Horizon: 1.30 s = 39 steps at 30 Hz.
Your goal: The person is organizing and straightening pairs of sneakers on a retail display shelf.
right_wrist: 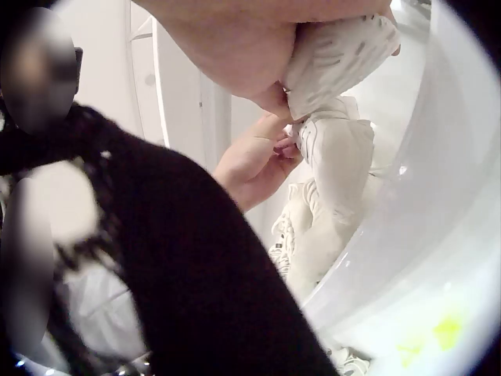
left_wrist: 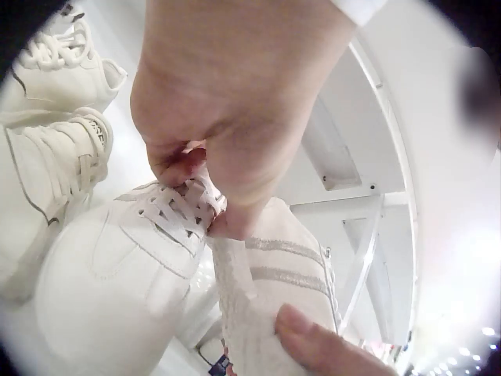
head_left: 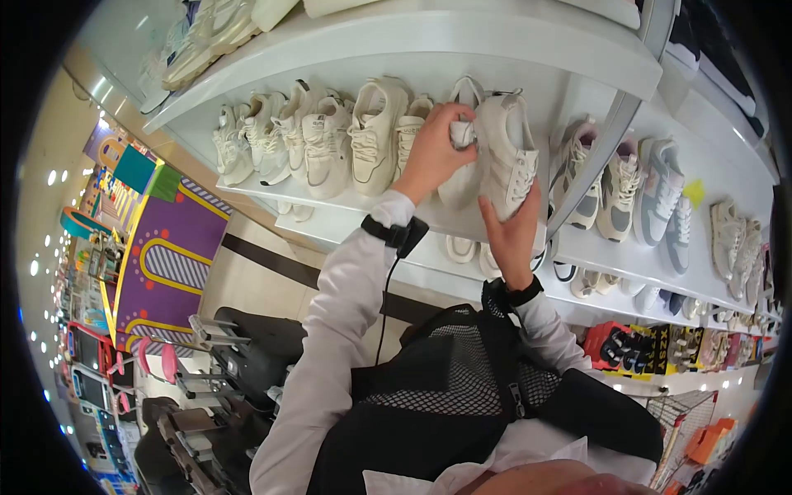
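My left hand (head_left: 433,153) reaches into the shelf and pinches a white sneaker (head_left: 459,188) at its tongue and laces. In the left wrist view, that sneaker (left_wrist: 117,282) stands toe forward, with my curled fingers at the top of its laces. My right hand (head_left: 516,231) grips a second white sneaker (head_left: 501,148) by the toe end, its heel pointing up and back. Two grey stripes run across its side in the left wrist view, where my right thumb (left_wrist: 317,341) presses on it. The right wrist view shows this sneaker's ridged sole (right_wrist: 344,66) beside my palm.
Several cream sneakers (head_left: 371,136) line the shelf to the left. An upright post (head_left: 594,157) divides it from grey and white sneakers (head_left: 660,194) on the right. Another shelf board (head_left: 462,33) runs overhead. Behind my left arm are folded strollers (head_left: 239,355); a wire cart (head_left: 685,412) stands lower right.
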### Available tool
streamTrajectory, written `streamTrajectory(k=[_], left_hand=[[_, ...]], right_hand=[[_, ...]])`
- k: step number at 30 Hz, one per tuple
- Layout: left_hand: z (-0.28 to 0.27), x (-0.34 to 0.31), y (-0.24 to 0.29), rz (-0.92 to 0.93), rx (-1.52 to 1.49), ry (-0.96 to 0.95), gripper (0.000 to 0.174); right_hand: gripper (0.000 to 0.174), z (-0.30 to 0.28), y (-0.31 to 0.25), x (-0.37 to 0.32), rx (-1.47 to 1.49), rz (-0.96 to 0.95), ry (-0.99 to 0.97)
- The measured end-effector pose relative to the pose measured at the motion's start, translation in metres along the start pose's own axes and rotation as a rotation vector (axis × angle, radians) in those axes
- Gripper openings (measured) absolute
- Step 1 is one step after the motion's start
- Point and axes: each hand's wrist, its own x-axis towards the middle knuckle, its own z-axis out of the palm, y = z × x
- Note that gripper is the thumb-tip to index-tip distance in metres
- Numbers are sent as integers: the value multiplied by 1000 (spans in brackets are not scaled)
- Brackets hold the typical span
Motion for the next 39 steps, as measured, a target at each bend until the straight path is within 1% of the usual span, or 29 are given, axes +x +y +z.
streamTrajectory(k=[1, 2, 4, 8, 10, 11, 13, 14, 16, 17, 19, 23, 25, 29, 31, 35, 37, 39], left_hand=[[1, 7, -5, 40, 37, -5, 57], [3, 10, -7, 40, 35, -22, 57], [8, 22, -12, -35, 54, -60, 59], [20, 34, -25, -46, 55, -95, 58], [23, 44, -35, -82, 53, -134, 59], [23, 45, -33, -78, 44, -130, 59], [26, 47, -29, -149, 65, -194, 58], [29, 49, -29, -152, 54, -198, 58], [30, 49, -31, -88, 60, -212, 57], [30, 48, -32, -91, 57, -215, 57], [29, 48, -35, 23, 46, -209, 56], [29, 47, -33, 33, 33, -216, 56], [27, 48, -31, -24, 8, -263, 56], [28, 53, -40, -44, -58, -302, 57], [31, 51, -42, 26, 28, -282, 58], [35, 50, -40, -17, 60, -336, 61], [35, 49, -38, 1, 132, -311, 63], [34, 48, -36, -13, 134, -314, 64]], right_hand=[[100, 1, 4, 4, -29, -11, 6], [100, 1, 4, 2, -30, 3, 17], [99, 4, 5, 7, -138, -6, 66], [99, 3, 12, 10, -241, -10, 91], [99, 6, 17, 17, -334, -21, 105], [99, 5, 16, 18, -342, -27, 107], [99, 2, 17, 22, -354, 18, 103], [99, 0, 18, 23, -364, 22, 101], [98, -3, 19, 25, -409, 38, 93], [98, -4, 20, 23, -412, 41, 90], [97, -3, 22, 23, -446, 2, 132], [96, -4, 21, 21, -478, -45, 169], [95, -5, 21, 20, -456, -61, 174], [93, -4, 21, 18, -448, -58, 188], [92, -4, 21, 18, -489, -71, 173], [92, -5, 19, 16, -517, -77, 147], [93, -5, 20, 15, -506, -93, 139], [94, -5, 19, 15, -514, -79, 133]])
